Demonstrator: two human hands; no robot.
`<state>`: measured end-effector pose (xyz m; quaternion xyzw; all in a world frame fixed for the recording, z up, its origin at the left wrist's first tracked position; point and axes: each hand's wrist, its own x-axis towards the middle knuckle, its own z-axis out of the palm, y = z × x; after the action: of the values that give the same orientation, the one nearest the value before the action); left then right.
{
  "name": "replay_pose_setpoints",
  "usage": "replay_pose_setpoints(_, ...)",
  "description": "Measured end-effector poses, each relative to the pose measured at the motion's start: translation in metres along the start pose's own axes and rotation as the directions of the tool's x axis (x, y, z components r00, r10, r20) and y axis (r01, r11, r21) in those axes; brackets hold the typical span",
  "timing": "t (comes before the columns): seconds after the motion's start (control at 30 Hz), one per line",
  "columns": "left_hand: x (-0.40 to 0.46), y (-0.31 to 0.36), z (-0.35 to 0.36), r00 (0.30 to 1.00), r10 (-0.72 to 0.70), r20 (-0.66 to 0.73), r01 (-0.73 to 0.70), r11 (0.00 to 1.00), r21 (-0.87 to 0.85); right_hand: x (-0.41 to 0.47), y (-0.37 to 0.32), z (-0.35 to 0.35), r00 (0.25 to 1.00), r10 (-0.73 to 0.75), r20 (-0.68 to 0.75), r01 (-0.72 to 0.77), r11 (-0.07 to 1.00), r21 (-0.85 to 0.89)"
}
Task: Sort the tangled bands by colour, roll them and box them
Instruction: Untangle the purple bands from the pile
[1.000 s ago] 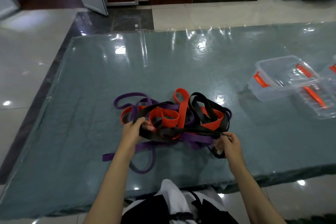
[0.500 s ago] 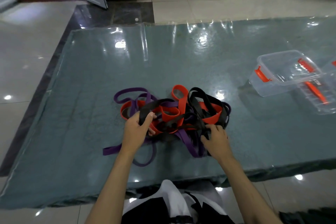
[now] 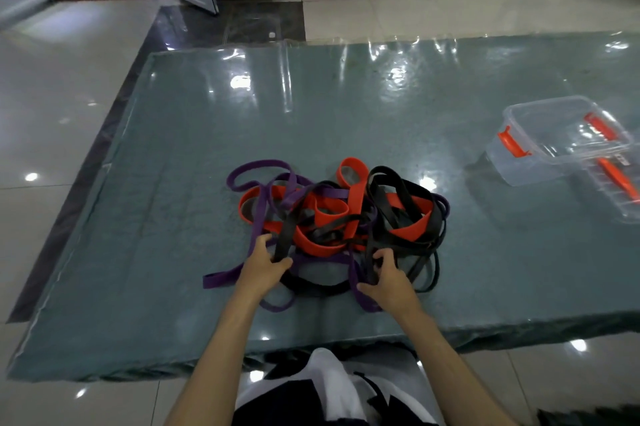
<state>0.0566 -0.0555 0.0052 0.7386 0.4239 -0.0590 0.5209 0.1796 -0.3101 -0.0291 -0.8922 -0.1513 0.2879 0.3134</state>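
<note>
Rubbery and limp, the bands lie knotted at centre frame, our left hand gripping a black strap, our right hand curled round black loops; we judge free outer loops best to take.

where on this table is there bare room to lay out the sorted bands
Bare patches: the table left of the tangle, the wide strip beyond it toward the far edge, and the gap between the tangle and the clear box. The near middle is crowded: left hand and right hand grip black bands there.
</note>
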Motion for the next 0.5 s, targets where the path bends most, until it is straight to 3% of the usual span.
replay_pose_setpoints(0.17,-0.002,0.010,0.005,0.996,0.074,-0.041,-0.062,0.970,0.234,-0.002,0.011,-0.004,0.996,-0.008,-0.090,0.010,1.000,0.023)
replay_pose_setpoints(0.23,-0.005,0.012,0.006,0.992,0.108,-0.059,-0.081,0.934,0.349,-0.001,0.015,-0.009,0.992,0.036,-0.118,-0.018,0.988,0.152)
replay_pose_setpoints(0.37,-0.020,0.027,0.014,0.966,0.211,-0.152,-0.023,0.652,0.758,0.002,0.009,-0.027,0.985,0.153,-0.080,-0.077,0.805,0.588)
replay_pose_setpoints(0.47,-0.026,0.042,0.032,0.880,0.463,-0.104,-0.209,0.575,0.791,0.005,-0.006,-0.034,0.986,0.164,-0.023,-0.093,0.663,0.743)
replay_pose_setpoints(0.5,-0.024,0.045,0.039,0.861,0.506,-0.052,-0.307,0.599,0.740,0.006,-0.012,-0.035,0.988,0.157,-0.010,-0.093,0.632,0.770)
